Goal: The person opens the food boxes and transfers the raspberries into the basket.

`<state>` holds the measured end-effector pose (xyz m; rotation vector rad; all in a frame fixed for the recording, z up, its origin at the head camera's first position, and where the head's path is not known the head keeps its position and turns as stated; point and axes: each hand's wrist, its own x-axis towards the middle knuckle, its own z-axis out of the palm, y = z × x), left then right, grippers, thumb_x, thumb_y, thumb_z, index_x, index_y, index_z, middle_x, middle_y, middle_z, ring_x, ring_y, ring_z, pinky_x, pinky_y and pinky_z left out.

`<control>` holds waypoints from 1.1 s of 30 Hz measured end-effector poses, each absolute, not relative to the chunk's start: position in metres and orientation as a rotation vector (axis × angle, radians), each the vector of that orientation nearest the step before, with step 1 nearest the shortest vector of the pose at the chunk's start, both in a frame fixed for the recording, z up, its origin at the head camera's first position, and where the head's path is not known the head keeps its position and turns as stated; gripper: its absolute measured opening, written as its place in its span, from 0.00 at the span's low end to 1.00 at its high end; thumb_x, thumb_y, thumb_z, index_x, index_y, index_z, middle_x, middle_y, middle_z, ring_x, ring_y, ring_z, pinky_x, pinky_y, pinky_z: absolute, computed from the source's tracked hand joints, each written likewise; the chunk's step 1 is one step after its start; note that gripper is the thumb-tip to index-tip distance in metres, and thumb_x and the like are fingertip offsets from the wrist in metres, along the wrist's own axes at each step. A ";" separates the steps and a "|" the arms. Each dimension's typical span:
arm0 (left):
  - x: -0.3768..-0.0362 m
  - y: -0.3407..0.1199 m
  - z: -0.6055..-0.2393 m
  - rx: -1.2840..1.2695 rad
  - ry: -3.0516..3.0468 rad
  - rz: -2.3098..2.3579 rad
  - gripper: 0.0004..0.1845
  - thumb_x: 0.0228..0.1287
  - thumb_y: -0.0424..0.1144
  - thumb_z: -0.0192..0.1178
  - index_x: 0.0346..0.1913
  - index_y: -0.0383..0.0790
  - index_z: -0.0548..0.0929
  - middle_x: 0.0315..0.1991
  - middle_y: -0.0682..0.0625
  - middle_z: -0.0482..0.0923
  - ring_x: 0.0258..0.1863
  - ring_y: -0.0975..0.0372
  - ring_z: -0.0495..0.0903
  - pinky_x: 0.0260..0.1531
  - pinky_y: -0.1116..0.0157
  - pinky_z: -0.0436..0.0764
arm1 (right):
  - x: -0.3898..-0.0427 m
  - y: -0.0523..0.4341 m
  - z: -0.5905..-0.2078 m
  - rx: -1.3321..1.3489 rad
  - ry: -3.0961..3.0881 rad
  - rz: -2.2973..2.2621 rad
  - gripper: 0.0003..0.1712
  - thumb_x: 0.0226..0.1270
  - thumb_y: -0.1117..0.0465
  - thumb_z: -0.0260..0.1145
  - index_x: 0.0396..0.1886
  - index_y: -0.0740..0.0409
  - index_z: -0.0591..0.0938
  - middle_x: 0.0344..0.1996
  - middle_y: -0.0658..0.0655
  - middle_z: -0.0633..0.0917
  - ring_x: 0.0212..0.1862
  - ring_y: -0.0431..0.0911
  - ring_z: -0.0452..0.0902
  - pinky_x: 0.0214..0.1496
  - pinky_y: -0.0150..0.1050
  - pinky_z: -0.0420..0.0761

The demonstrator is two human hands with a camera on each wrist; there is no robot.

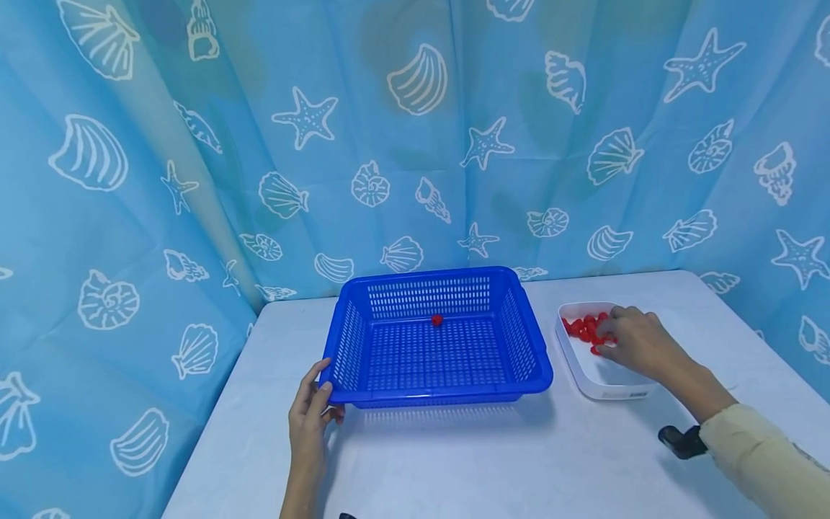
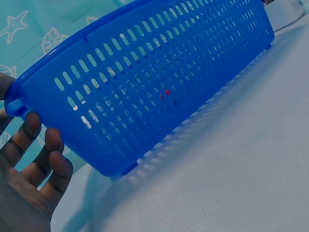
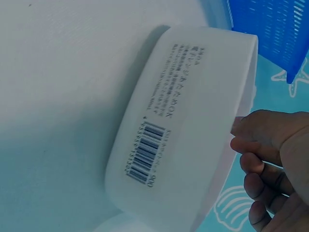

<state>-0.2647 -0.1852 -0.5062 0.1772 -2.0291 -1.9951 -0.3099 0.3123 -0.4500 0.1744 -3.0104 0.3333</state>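
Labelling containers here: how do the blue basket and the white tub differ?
The basket is blue with slotted walls; the tub is white and solid. The basket is larger. The basket holds one red piece; the tub holds many. Both sit open-topped on the table.

**Plastic, cloth and a matt top**

The blue basket (image 1: 436,339) is glossy perforated plastic. The white tub (image 3: 193,121) is smooth, satin plastic with a printed paper label. The counter (image 1: 454,461) looks matt and finely textured. The curtain (image 1: 194,144) is thin printed cloth. The red pieces (image 1: 586,328) shine.
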 end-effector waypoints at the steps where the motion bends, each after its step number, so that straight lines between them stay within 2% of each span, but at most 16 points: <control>1: -0.265 -0.185 -0.506 0.177 -2.029 -1.995 0.20 0.77 0.48 0.53 0.68 0.55 0.74 0.39 0.43 0.70 0.30 0.57 0.76 0.27 0.66 0.78 | -0.310 0.313 -0.451 0.180 -3.014 0.323 0.31 0.37 0.62 0.87 0.45 0.64 0.87 0.50 0.73 0.77 0.52 0.69 0.71 0.50 0.63 0.74; 3: -0.265 -0.186 -0.507 0.180 -2.025 -2.000 0.20 0.77 0.49 0.53 0.67 0.56 0.75 0.38 0.43 0.70 0.30 0.57 0.77 0.27 0.66 0.78 | -0.311 0.314 -0.453 0.190 -3.014 0.310 0.29 0.37 0.62 0.86 0.44 0.64 0.87 0.49 0.73 0.77 0.52 0.68 0.72 0.50 0.63 0.74; 17: -0.265 -0.184 -0.505 0.170 -2.031 -1.979 0.21 0.77 0.46 0.52 0.69 0.50 0.74 0.38 0.43 0.70 0.29 0.57 0.77 0.26 0.65 0.78 | -0.315 0.314 -0.463 0.207 -2.996 0.227 0.27 0.33 0.61 0.88 0.37 0.64 0.87 0.40 0.66 0.81 0.45 0.63 0.75 0.49 0.61 0.74; 26: -0.266 -0.187 -0.508 0.172 -2.045 -1.990 0.20 0.77 0.50 0.53 0.68 0.56 0.74 0.40 0.42 0.71 0.32 0.56 0.77 0.28 0.65 0.79 | -0.317 0.313 -0.471 0.222 -2.981 0.179 0.26 0.34 0.60 0.88 0.36 0.64 0.87 0.39 0.67 0.81 0.44 0.62 0.75 0.48 0.59 0.74; 33: -0.266 -0.187 -0.505 0.187 -2.053 -1.987 0.21 0.78 0.46 0.52 0.69 0.52 0.74 0.40 0.43 0.68 0.31 0.57 0.77 0.28 0.66 0.79 | -0.317 0.312 -0.474 0.213 -2.989 0.135 0.28 0.31 0.60 0.89 0.34 0.64 0.85 0.34 0.63 0.81 0.42 0.61 0.76 0.45 0.57 0.75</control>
